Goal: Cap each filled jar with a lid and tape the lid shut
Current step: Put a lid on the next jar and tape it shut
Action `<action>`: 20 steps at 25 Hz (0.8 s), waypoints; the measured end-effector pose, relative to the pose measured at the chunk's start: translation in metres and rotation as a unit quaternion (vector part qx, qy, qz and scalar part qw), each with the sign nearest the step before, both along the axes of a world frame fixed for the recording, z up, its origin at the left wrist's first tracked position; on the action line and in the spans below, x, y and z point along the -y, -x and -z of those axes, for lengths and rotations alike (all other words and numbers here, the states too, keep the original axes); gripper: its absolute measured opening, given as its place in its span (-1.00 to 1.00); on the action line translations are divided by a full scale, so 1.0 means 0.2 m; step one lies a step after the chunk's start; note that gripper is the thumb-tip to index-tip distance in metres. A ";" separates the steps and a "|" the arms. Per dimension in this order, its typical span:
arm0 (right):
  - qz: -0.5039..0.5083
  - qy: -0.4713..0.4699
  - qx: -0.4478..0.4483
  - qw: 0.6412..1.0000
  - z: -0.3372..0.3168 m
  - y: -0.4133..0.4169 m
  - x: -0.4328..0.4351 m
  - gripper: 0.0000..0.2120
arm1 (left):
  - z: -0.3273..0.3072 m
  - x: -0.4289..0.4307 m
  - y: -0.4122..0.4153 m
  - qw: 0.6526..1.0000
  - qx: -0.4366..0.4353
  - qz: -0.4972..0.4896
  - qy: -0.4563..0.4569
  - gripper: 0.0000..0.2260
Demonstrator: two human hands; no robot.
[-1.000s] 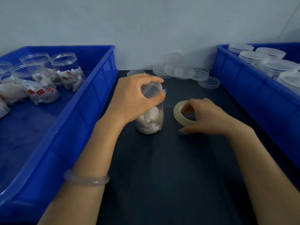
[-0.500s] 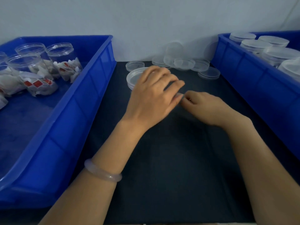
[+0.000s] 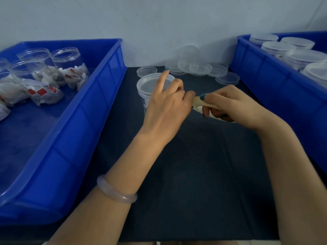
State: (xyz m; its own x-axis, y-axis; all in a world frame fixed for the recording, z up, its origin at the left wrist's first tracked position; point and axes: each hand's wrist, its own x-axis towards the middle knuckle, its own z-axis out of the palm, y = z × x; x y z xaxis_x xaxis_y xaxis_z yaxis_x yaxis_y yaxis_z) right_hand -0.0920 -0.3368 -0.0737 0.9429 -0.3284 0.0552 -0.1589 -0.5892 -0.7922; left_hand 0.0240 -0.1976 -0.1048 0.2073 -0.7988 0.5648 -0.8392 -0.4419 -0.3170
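Observation:
A clear jar (image 3: 146,91) with a clear lid on it stands on the dark mat, half hidden behind my left hand (image 3: 166,105). My right hand (image 3: 228,105) grips a roll of tape (image 3: 198,103), held just right of the jar. My left hand pinches at the roll's near end, index finger raised over the lid. Whether a strip is pulled free I cannot tell.
A blue bin (image 3: 85,124) on the left holds several open filled jars (image 3: 69,68). A blue bin (image 3: 276,80) on the right holds capped jars (image 3: 300,59). Loose clear lids (image 3: 196,68) lie along the back wall on the dark mat (image 3: 194,174).
My left hand left the jar top and met my right hand. My right hand lifted the tape roll off the mat. The view has tilted down.

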 end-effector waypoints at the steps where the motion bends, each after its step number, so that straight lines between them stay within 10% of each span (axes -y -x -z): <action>1: -0.008 -0.007 -0.029 1.000 0.00 0.00 0.01 -0.55 | -0.01 0.00 0.00 1.000 -0.004 -0.002 -0.020 -0.84; 7: -0.082 -0.070 -0.020 0.994 -0.02 0.03 0.01 -0.59 | 0.02 0.02 0.14 0.982 -0.163 0.079 0.049 -0.46; 16: -0.062 -0.270 0.080 0.958 -0.01 0.05 0.08 -0.59 | -0.03 -0.22 0.04 0.721 -0.665 0.169 0.092 -0.73; 20: -0.101 -0.218 0.086 0.967 -0.01 0.04 0.06 -0.59 | -0.02 -0.31 0.04 0.768 -0.596 0.129 0.195 -0.74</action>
State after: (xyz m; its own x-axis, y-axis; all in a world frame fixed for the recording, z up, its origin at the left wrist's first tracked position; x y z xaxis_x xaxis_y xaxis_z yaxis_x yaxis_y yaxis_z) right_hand -0.1007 -0.3485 -0.0723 0.9794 -0.1658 0.1154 0.0814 -0.1986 -0.9767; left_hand 0.0168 -0.1364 -0.0999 0.6268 -0.7177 0.3032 -0.5058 -0.0788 0.8591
